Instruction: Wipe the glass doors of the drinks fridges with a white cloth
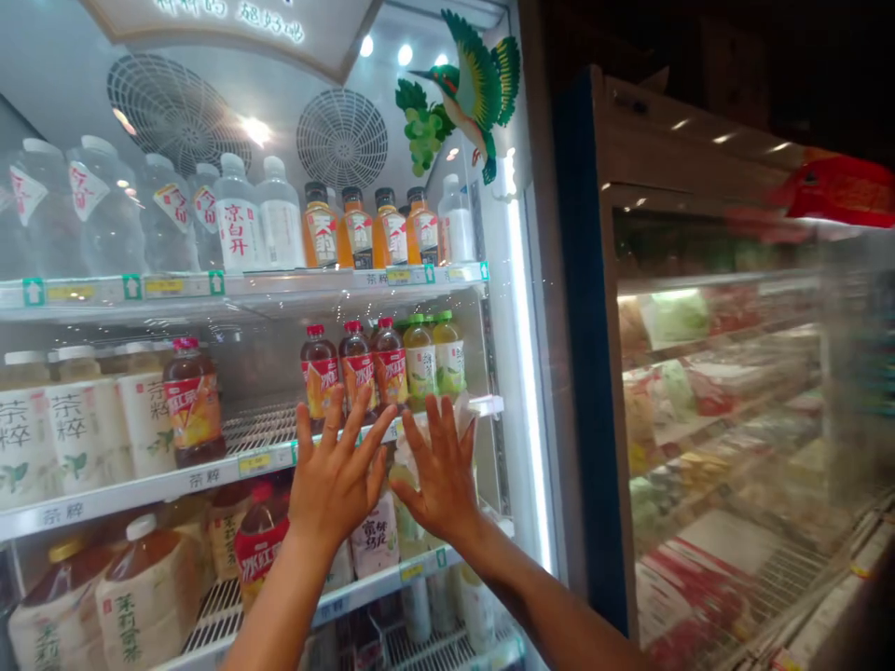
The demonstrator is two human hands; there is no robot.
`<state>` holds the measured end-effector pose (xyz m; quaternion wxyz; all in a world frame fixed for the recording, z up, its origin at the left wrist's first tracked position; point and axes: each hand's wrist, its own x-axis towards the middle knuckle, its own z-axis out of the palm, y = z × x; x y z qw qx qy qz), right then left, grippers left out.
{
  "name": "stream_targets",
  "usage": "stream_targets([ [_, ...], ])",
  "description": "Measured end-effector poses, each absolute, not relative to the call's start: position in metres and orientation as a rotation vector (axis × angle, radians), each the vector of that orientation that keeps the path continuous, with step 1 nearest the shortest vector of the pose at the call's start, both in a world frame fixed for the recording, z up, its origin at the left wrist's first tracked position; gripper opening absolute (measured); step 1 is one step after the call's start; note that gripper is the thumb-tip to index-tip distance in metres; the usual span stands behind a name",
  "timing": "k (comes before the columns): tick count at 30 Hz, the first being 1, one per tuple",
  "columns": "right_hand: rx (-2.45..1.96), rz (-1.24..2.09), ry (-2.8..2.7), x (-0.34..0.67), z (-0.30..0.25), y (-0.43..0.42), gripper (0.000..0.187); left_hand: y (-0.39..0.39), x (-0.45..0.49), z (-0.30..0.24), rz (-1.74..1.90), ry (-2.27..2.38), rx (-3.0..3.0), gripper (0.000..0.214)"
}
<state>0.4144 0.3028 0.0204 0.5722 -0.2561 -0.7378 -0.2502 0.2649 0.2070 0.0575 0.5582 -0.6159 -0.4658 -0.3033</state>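
Note:
Both hands are raised in front of a lit drinks fridge, fingers spread, with nothing held in either. My left hand (339,471) is before the middle shelf, just below a red-capped iced tea bottle (320,371). To its right, my right hand (442,471) hides part of the shelf edge under the green-capped tea bottles (420,359). Whether the palms touch glass I cannot tell. Another red-capped bottle (192,401) stands farther left, beside white-labelled tea bottles (74,415). Large jasmine tea bottles (144,596) fill the lower left shelf.
Above are clear water bottles (234,214) and orange drinks with black caps (356,228). A hummingbird sticker (470,93) is at the upper right of the fridge. Beyond a dark blue panel (591,373), a second cooler (699,373) holds packaged goods, blurred.

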Motion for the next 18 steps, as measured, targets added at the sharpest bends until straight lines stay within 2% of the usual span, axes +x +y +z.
stream_targets([
  [6, -0.698, -0.533, -1.682, 0.430, 0.019, 0.313, 0.079, 0.204, 0.269, 0.039, -0.737, -1.224, -1.379, 0.071],
  [12, -0.480, -0.637, -1.963, 0.449, -0.048, 0.312, 0.089, 0.196, 0.272, -0.032, -0.715, -1.349, -1.415, 0.078],
  [18, -0.671, -0.473, -1.747, 0.444, -0.022, 0.316, 0.080, 0.194, 0.273, -0.068, -0.746, -1.348, -1.373, 0.076],
])
